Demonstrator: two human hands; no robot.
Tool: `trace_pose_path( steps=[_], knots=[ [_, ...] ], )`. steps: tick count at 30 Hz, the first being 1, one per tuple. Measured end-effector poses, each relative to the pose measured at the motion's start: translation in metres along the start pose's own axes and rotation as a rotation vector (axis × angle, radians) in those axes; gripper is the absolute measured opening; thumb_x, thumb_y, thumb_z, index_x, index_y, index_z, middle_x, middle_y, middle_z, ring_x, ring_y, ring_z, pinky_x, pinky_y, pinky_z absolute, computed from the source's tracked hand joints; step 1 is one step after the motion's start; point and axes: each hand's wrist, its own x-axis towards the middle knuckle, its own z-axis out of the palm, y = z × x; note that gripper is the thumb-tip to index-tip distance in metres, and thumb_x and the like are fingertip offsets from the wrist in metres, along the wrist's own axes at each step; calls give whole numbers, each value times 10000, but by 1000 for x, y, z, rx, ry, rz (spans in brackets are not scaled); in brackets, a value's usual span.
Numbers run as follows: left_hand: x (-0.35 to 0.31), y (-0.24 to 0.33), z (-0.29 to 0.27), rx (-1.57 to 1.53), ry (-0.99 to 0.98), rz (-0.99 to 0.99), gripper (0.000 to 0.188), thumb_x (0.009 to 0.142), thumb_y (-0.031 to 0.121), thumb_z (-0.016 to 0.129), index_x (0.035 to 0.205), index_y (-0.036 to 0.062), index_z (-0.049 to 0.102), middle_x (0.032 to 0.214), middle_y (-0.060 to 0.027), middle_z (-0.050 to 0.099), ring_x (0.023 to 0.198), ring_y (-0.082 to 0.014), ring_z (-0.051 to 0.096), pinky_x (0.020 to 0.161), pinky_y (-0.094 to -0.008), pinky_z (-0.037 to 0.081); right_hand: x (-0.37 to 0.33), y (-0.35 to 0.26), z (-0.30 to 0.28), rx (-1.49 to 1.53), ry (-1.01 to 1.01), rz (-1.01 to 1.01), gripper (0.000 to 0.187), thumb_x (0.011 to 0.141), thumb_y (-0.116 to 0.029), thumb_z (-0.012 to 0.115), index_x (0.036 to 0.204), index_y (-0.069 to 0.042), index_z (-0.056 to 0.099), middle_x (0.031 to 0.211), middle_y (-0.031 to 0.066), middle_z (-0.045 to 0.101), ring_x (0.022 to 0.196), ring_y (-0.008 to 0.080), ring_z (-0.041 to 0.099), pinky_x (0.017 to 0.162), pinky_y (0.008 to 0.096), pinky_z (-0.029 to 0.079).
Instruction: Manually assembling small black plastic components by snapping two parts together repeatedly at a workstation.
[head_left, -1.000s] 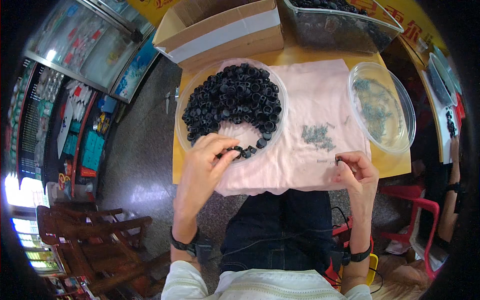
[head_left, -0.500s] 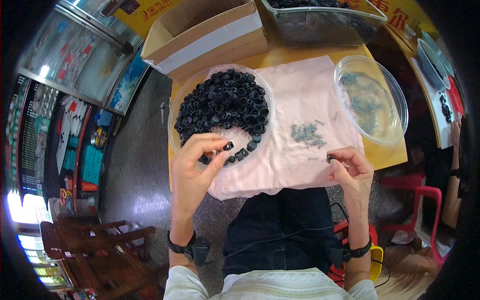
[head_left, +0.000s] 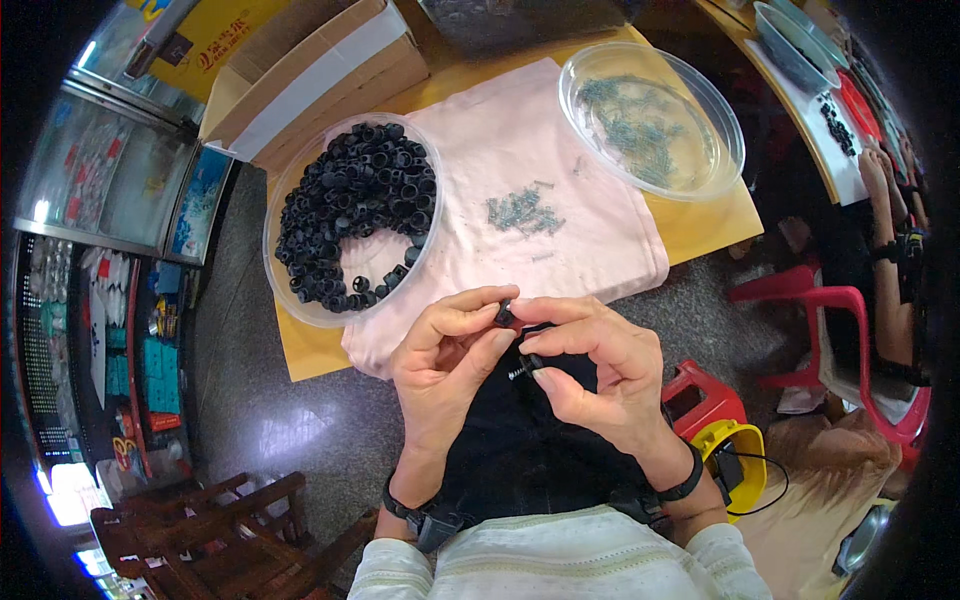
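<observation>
Close together above my lap, just off the front edge of the pink cloth (head_left: 600, 260), are both my hands. My left hand (head_left: 438, 362) pinches a small black plastic piece (head_left: 504, 315) between thumb and fingers. My right hand (head_left: 612, 372) is closed on another small black piece (head_left: 530, 358), and a thin metal spring (head_left: 517, 374) sticks out beside it. Its index fingertip reaches the left hand's piece. A clear round tub (head_left: 372, 257) at the left holds a heap of black plastic pieces (head_left: 350, 190). Small metal springs (head_left: 524, 211) lie loose on the cloth.
A clear round dish (head_left: 738, 140) with more springs stands at the right. Behind the tub is an open cardboard box (head_left: 320, 80); a dark-filled bin (head_left: 510, 25) stands beside it. A red chair (head_left: 840, 303) and another person's arm (head_left: 885, 220) are at the right.
My hands have come together from over the tub and the loose springs to above my lap, each still pinching a small black piece. The view has shifted, with the table now farther up and left.
</observation>
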Motion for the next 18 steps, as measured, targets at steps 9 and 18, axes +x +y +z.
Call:
trace_pose_path(
  steps=[9, 18],
  knots=[
    [-4, 7, 7, 101, -41, 16, 225, 832, -96, 583, 1047, -28, 588, 1097, -155, 590, 959, -169, 605, 831, -258, 510, -12, 3, -6, 376, 41, 145, 217, 751, 24, 634, 968, 11, 638, 1124, 165, 610, 1044, 209, 595, 912, 312, 457],
    [-2, 6, 2, 354, -78, 117, 217, 785, -98, 635, 989, -25, 656, 1018, -124, 596, 841, -153, 625, 717, -209, 521, -15, 13, -3, 649, 50, 223, 192, 813, 29, 594, 1003, 26, 625, 1161, 167, 582, 1026, 194, 592, 921, 313, 460]
  ],
)
